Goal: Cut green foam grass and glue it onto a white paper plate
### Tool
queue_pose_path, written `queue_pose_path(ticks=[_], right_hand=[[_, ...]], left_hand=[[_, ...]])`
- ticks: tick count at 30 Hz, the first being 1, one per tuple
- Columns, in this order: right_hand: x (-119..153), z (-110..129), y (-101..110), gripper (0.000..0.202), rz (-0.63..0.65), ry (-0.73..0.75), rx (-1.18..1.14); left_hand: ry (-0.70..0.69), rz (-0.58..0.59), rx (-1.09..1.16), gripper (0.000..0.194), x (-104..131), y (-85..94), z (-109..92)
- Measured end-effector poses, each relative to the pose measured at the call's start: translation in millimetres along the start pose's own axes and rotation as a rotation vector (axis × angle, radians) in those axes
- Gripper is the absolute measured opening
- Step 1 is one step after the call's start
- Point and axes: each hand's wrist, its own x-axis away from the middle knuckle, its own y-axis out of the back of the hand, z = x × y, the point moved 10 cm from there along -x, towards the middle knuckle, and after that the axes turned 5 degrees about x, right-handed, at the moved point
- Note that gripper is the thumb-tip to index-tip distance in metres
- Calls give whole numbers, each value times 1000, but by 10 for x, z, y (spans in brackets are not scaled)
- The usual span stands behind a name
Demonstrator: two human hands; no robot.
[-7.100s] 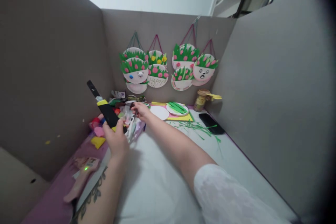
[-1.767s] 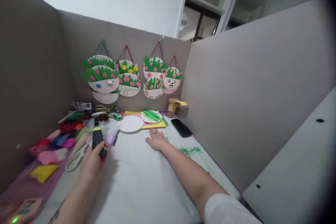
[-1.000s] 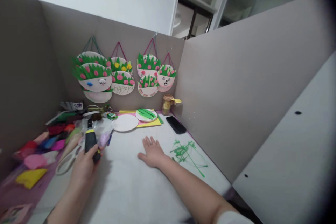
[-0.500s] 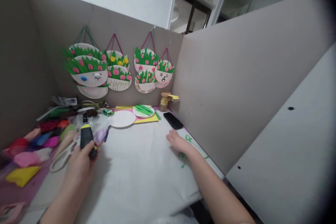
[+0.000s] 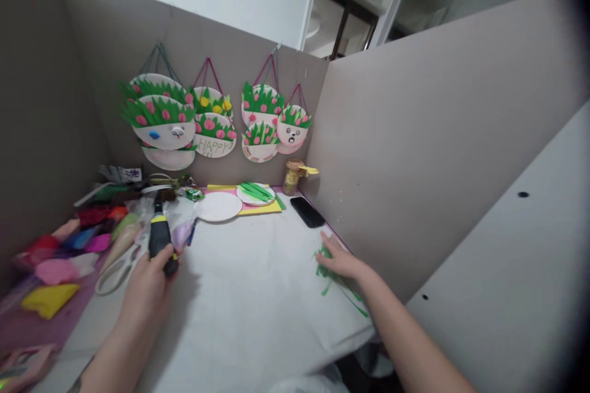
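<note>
My left hand [image 5: 154, 273] is wrapped round the handle of a black tool with yellow bands [image 5: 160, 238], held above the left part of the white table [image 5: 249, 295]; its far end is too blurred to name. On the right, my right hand [image 5: 338, 258] lies over thin green paper scraps [image 5: 327, 285], its fingers spread. Just beyond that hand is a black phone [image 5: 307, 212]. White-handled scissors [image 5: 115, 273] lie left of the tool. Toward the back rest a plain white paper plate [image 5: 220, 206] and another plate with green strips [image 5: 255, 192].
Colourful crumpled materials [image 5: 58, 271] cover the left side. A brown-lidded jar [image 5: 292, 178] stands at the back corner. Decorated plates [image 5: 165, 129] hang on the grey back partition. Another grey partition [image 5: 415, 135] borders the right edge.
My right hand has moved right, from beside the phone's near end onto the green scraps. My left hand still holds the black tool. The whole view has shifted slightly.
</note>
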Motion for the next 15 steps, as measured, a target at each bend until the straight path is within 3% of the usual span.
queue_pose_path(ticks=[2,4,9,12,15], right_hand=[[18,167,-101,110,155,72,68],[55,293,-148,109,204,141,136],[285,424,-173,62,15,214,208],[640,268,-281,58,-41,140,279],[1139,-143,-407,57,-61,-72,370]], left_hand=[[-12,14,11,12,24,12,-11],[-10,29,16,16,53,32,-9],[-3,66,35,29,99,92,-1],[7,57,54,34,99,156,-5],[37,26,85,35,106,236,-2]])
